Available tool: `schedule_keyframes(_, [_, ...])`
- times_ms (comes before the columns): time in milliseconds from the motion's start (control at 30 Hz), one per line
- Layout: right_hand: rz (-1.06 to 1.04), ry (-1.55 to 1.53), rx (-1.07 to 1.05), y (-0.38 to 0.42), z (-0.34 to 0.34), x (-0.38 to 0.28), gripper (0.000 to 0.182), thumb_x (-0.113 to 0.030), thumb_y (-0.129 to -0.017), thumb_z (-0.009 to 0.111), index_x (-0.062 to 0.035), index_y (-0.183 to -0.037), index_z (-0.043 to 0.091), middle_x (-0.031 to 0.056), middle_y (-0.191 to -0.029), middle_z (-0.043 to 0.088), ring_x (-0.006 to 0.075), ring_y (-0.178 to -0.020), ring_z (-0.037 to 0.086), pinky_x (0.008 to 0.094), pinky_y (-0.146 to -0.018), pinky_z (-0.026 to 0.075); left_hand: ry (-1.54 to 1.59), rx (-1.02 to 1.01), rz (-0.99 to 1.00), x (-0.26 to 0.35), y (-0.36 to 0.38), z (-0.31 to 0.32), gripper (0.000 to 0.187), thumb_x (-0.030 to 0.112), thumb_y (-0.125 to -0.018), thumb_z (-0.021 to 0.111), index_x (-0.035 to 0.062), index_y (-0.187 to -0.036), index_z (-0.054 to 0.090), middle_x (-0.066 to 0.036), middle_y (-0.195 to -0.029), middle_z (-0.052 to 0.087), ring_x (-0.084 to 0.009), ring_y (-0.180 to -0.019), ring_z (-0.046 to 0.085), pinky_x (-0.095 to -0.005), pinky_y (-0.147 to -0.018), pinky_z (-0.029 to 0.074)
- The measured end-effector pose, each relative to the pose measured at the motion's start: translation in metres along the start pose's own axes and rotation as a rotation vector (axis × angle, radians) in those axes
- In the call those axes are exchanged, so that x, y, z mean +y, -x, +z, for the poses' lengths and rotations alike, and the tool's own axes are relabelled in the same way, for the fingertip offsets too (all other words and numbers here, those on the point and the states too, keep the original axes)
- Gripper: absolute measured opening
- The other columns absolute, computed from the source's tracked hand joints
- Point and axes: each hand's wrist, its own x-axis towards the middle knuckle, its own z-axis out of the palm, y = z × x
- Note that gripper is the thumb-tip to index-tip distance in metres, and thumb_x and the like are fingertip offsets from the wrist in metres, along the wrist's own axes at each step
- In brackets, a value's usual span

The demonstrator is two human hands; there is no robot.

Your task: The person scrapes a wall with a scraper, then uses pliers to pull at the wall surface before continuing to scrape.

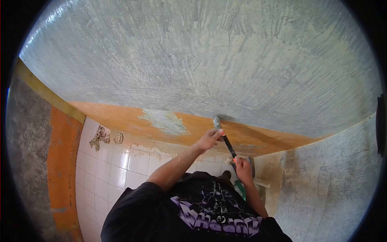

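Both of my hands are on a long tool with a black-and-red handle (229, 146) and a grey metal head (217, 121); its exact kind is not clear. The head meets the wall where bare grey gives way to orange paint (201, 123). My left hand (209, 139) is closed on the handle just below the head, thumb by a red band. Lower down, my right hand (243, 169) wraps round the handle's end. A pale patch (165, 121) breaks the orange band left of the tool. Above, the wall (193, 60) is grey and covered in scratch marks.
White floor tiles (109, 173) lie below, dusty along the wall's foot. A crumpled rag (100, 136) and a ring-shaped object (118, 138) are on the left. An orange strip (62, 169) borders the floor there. A partly hidden green object (240, 188) is near my right arm, beside a stained side wall (318, 181).
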Motion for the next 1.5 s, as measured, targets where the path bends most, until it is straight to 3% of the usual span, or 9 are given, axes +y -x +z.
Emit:
schedule_keyframes(167, [0.062,-0.04,-0.012,0.003,0.009,0.017,0.046,-0.043,-0.098,0.055,0.0001,-0.089,0.07,0.0127,-0.064,0.059,0.0224,-0.063,0.058,0.0369,-0.063,0.045,0.057,0.042,-0.019,-0.003,-0.001,0.008,0.051,0.053,-0.101,0.048,0.0068,-0.122,0.056,-0.005,-0.114,0.061,-0.0184,-0.102,0.062,-0.0389,-0.085,0.049])
schedule_keyframes(567, [0.054,-0.091,-0.045,0.0,0.012,0.011,0.05,-0.043,-0.097,0.057,0.0022,-0.077,0.059,0.0159,-0.063,0.057,0.0256,-0.059,0.052,0.0399,-0.06,0.043,0.101,0.067,-0.024,0.003,0.007,0.001,0.054,0.053,-0.1,0.049,0.0068,-0.127,0.053,-0.006,-0.119,0.059,-0.0188,-0.104,0.06,-0.0391,-0.088,0.049])
schedule_keyframes(667, [-0.046,0.072,-0.028,-0.005,0.019,-0.016,0.05,-0.043,-0.097,0.056,0.0018,-0.075,0.059,0.0154,-0.064,0.059,0.0257,-0.059,0.052,0.0401,-0.061,0.043,0.132,0.106,-0.023,0.001,0.01,-0.01,0.054,0.053,-0.1,0.049,0.0069,-0.127,0.053,-0.005,-0.118,0.059,-0.0188,-0.104,0.06,-0.0391,-0.088,0.049])
schedule_keyframes(767, [-0.02,-0.059,-0.028,-0.007,0.037,0.006,0.048,-0.04,-0.1,0.053,-0.0011,-0.071,0.058,0.0006,-0.056,0.048,0.0113,-0.053,0.044,0.0327,-0.052,0.037,0.112,0.096,-0.035,0.002,0.019,-0.019,0.053,0.053,-0.1,0.05,0.007,-0.126,0.054,-0.005,-0.118,0.058,-0.0186,-0.103,0.06,-0.039,-0.087,0.049])
schedule_keyframes(867, [-0.013,-0.069,0.015,0.003,0.025,0.0,0.048,-0.039,-0.1,0.053,-0.0014,-0.07,0.056,0.0011,-0.055,0.047,0.0118,-0.054,0.044,0.0332,-0.053,0.037,0.115,0.079,-0.03,0.001,0.01,-0.009,0.052,0.053,-0.1,0.05,0.0074,-0.125,0.054,-0.004,-0.117,0.058,-0.0184,-0.103,0.059,-0.0393,-0.087,0.049])
schedule_keyframes(967, [0.001,-0.034,-0.042,0.002,0.018,-0.007,0.051,-0.044,-0.098,0.054,0.0013,-0.077,0.062,0.0173,-0.064,0.057,0.0287,-0.059,0.054,0.04,-0.061,0.044,0.121,0.092,-0.009,0.0,0.01,-0.009,0.051,0.053,-0.1,0.05,0.0074,-0.123,0.055,-0.004,-0.116,0.058,-0.0184,-0.104,0.059,-0.0395,-0.086,0.049])
schedule_keyframes(1067, [-0.021,0.087,-0.053,-0.008,0.038,-0.01,0.051,-0.045,-0.098,0.054,0.0006,-0.078,0.064,0.0145,-0.064,0.06,0.0266,-0.06,0.055,0.0395,-0.062,0.044,0.133,0.164,0.012,0.0,0.018,-0.022,0.05,0.052,-0.1,0.049,0.0071,-0.121,0.055,-0.004,-0.115,0.059,-0.0187,-0.103,0.06,-0.0394,-0.085,0.049])
schedule_keyframes(1267, [0.024,-0.115,-0.043,0.002,0.03,0.0,0.049,-0.044,-0.097,0.055,0.0009,-0.079,0.064,0.0158,-0.064,0.058,0.0268,-0.06,0.055,0.0397,-0.061,0.044,0.095,0.095,-0.008,-0.003,0.012,-0.011,0.051,0.052,-0.101,0.047,0.0066,-0.122,0.056,-0.005,-0.117,0.06,-0.0192,-0.104,0.059,-0.038,-0.086,0.049])
schedule_keyframes(1500, [0.02,-0.009,-0.058,0.004,0.043,-0.021,0.049,-0.043,-0.097,0.056,0.0013,-0.08,0.065,0.0134,-0.061,0.057,0.0244,-0.059,0.056,0.0385,-0.061,0.044,0.129,0.186,-0.001,-0.008,0.024,-0.028,0.047,0.051,-0.102,0.047,0.0096,-0.12,0.057,-0.004,-0.116,0.06,-0.0184,-0.102,0.06,-0.0396,-0.087,0.048])
